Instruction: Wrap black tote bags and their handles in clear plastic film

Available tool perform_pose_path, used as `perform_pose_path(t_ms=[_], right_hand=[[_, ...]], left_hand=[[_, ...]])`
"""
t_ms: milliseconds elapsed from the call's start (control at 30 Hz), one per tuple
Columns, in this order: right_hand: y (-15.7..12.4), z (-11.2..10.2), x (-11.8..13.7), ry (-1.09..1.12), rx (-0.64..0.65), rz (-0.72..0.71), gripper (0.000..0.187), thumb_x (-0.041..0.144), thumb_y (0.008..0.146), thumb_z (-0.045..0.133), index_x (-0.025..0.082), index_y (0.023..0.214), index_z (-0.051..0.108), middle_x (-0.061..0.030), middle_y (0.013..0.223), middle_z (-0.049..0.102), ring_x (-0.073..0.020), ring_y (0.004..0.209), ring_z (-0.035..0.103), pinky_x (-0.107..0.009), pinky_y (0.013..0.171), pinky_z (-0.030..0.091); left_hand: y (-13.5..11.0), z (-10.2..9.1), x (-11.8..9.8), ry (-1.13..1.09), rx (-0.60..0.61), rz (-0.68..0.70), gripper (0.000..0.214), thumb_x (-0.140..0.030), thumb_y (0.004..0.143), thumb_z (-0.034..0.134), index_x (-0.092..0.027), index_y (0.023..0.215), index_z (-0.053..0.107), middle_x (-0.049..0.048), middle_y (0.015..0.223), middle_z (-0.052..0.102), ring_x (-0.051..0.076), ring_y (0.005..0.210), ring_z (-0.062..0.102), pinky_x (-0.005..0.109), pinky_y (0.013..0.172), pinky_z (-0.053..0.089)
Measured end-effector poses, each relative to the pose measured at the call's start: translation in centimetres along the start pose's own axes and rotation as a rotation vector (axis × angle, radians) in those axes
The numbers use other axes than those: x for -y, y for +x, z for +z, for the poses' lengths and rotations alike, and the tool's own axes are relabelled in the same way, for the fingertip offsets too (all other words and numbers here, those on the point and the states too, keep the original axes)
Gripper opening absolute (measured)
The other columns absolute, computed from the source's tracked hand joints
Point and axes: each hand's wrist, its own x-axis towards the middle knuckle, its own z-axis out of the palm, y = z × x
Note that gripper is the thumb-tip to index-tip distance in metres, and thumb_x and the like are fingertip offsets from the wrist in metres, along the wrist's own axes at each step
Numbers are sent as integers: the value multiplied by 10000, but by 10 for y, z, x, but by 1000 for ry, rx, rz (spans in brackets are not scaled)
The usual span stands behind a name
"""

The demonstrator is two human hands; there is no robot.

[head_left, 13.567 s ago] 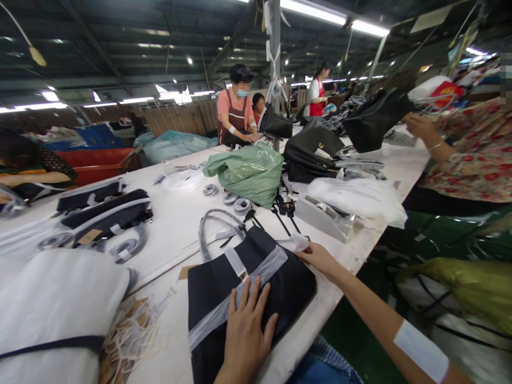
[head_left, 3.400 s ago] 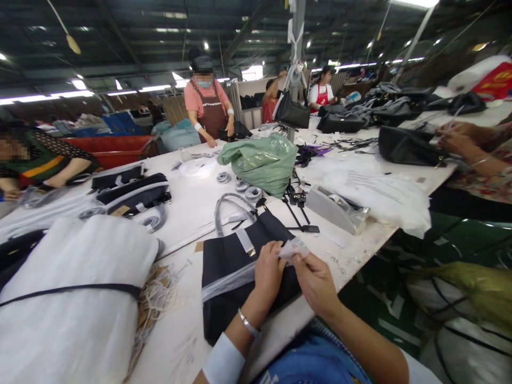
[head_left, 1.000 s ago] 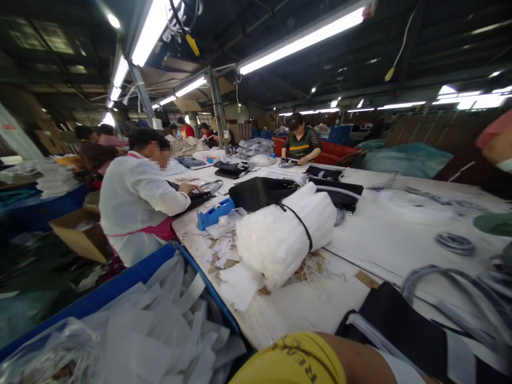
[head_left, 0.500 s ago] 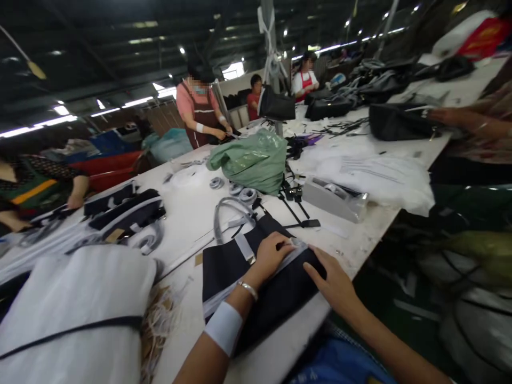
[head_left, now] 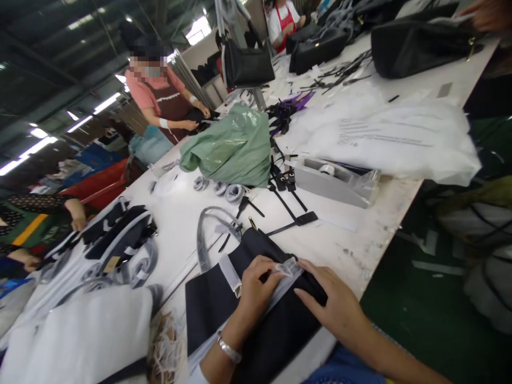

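A black handbag [head_left: 210, 304] lies on the white table below me. My left hand [head_left: 256, 288] pinches a clear plastic strip [head_left: 288, 266] that runs along the bag; the strip's end is crumpled by my fingertips. Across the bag's right end lies my right hand [head_left: 334, 298], thumb on the near side and forefinger on the far side, with black material between them. Its other fingers are mostly hidden. A plastic-wrapped handle [head_left: 202, 234] loops up at the bag's far side. On its left panel is a pale-covered tab [head_left: 230, 273] with a metal end.
Beyond the bag are black straps [head_left: 306, 218], a grey tape dispenser [head_left: 334, 181], wrapped rolls [head_left: 234, 193] and a green plastic bag [head_left: 232, 149]. White wrapped bundles [head_left: 96, 330] stand at left. The table edge [head_left: 394, 240] drops off at right. Co-workers [head_left: 160, 101] stand around the table.
The view has tilted down and come closer, so the bag appears lower and larger. Both hands stay on the bag. More crumpled plastic shows at my left fingertips.
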Motion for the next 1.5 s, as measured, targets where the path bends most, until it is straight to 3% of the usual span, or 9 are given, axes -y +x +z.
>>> perform_pose_path(t_ms=[200,467,667,800,1000,1100,1200,1367,1500], right_hand=[[3,-5,-2,60,88,57,512,404,896,644,239,1361,509,-88,1201,666,-264,1097,621,-430,950,536],[12,-17,9,31,172,171,451,458,906,598,212,1279,539,-106,1171,664,-271,1059,625,-416,886,543],[20,-17,9,-150,84,-42,303,459,916,574,241,1119,631,-79,1137,678,-308,1152,571,-491,1029,426],[23,-8,-3,-159,-13,-56,350,528,940,502,223,1073,611,-92,1050,656,-278,967,625,-419,850,492],[39,-12,6,-68,97,9,222,452,925,544,241,865,582,-32,862,624,-225,827,609,-351,751,477],[42,-14,10,-74,126,39,192,419,902,567,246,821,577,-23,865,621,-223,849,611,-347,768,466],[43,-13,11,-106,127,63,176,412,886,580,250,817,571,-14,895,630,-219,863,617,-336,752,451],[42,-13,10,-152,137,80,166,417,869,596,259,823,580,-1,915,645,-210,833,629,-324,700,430],[43,-14,11,-177,144,77,178,434,866,592,262,821,581,-8,922,651,-220,836,634,-331,700,430]], left_hand=[[4,9,-12,97,54,178,100,-213,850,702,-259,896,778,49,833,700,178,783,634,269,702,497],[26,15,-15,-7,192,0,69,-269,843,722,-250,815,782,32,785,678,162,741,614,257,679,480],[17,19,-17,-51,115,9,105,-295,858,709,-231,822,784,36,776,683,153,746,617,249,690,486],[20,24,-9,-124,122,56,150,-329,852,710,-199,849,785,37,802,702,135,772,633,218,703,497],[26,6,-11,-142,142,159,162,-269,895,661,-165,976,754,59,933,722,152,911,648,243,843,504],[-2,-28,-23,-86,-38,111,232,-267,949,585,-188,1145,682,67,1071,706,149,988,643,263,873,505],[-59,-63,-33,151,-322,27,128,-265,937,611,-192,1013,684,27,935,702,124,845,635,243,772,505],[-152,-69,-13,547,-167,14,231,-335,873,696,-193,1049,649,45,979,709,180,910,647,293,786,523],[-172,-48,14,779,-191,92,256,-251,939,604,-185,1186,606,70,1062,706,211,961,640,347,855,522]])
